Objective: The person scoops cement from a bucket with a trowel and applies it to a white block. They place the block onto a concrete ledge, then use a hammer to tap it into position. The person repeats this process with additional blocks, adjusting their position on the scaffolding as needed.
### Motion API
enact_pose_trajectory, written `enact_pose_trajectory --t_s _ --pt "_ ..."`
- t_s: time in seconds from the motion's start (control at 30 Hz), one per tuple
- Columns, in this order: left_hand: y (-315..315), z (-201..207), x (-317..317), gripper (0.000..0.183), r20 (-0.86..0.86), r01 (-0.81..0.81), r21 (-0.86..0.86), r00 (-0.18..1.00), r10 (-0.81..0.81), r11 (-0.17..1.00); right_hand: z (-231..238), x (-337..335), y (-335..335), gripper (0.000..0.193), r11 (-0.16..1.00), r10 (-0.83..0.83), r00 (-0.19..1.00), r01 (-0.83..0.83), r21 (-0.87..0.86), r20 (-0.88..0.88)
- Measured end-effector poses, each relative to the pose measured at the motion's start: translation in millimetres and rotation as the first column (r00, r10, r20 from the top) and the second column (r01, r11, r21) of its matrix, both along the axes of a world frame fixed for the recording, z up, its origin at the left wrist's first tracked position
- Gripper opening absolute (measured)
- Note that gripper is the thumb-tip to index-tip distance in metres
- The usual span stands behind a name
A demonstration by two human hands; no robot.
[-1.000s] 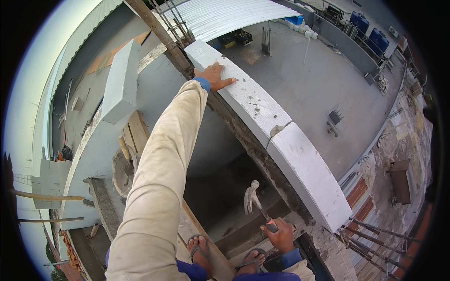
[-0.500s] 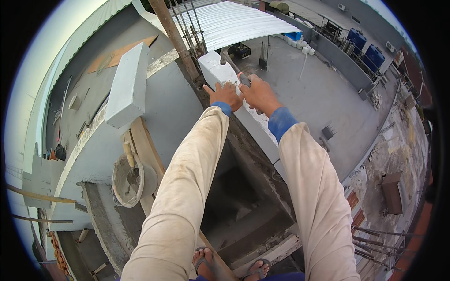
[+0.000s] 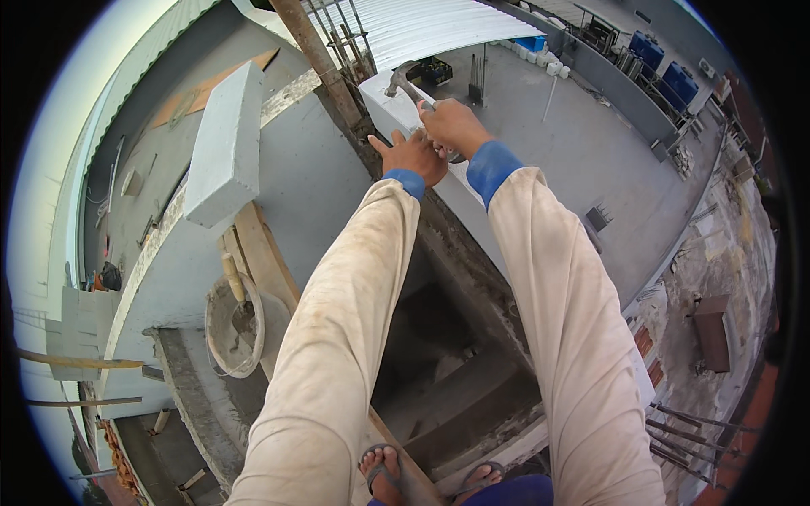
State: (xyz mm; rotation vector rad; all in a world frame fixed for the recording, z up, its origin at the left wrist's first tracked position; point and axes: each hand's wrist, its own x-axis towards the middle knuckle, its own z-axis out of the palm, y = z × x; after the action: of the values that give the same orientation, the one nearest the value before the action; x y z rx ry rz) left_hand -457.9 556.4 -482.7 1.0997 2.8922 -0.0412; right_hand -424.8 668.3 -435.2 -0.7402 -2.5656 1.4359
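Observation:
My right hand (image 3: 456, 128) is closed around the handle of a claw hammer (image 3: 405, 78), whose metal head is over the far end of a long white block (image 3: 384, 101). Beside it, my left hand (image 3: 415, 158) lies on the block, thumb stretched out to the left; its other fingertips are partly hidden near the right hand. The block lies along a rough mortared wall top (image 3: 460, 244) in front of me.
Below the wall is a deep, dark opening (image 3: 430, 346). At left, a mortar bucket (image 3: 245, 333) with a trowel (image 3: 234, 278) stands near wooden planks (image 3: 266, 253). Another white block (image 3: 226, 143) rests on the left wall. A rusty post (image 3: 321, 63) and upright rebar (image 3: 350, 38) stand ahead.
My right hand and the hammer have moved forward, and more of the hammer head shows. My left hand remains at the block, with its fingers slightly shifted.

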Motion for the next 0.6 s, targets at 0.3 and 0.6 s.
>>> enact_pose_trajectory --t_s 0.3,0.6 --pt "3 8 1 0.06 -0.001 -0.009 -0.046 1.0 0.009 0.999 2 1 1 0.05 0.997 0.035 0.998 -0.039 0.071 0.049" --pt "3 11 3 0.064 0.0 -0.025 -0.072 1.0 0.025 0.997 0 11 1 0.05 0.999 -0.031 0.999 0.031 0.011 0.03"
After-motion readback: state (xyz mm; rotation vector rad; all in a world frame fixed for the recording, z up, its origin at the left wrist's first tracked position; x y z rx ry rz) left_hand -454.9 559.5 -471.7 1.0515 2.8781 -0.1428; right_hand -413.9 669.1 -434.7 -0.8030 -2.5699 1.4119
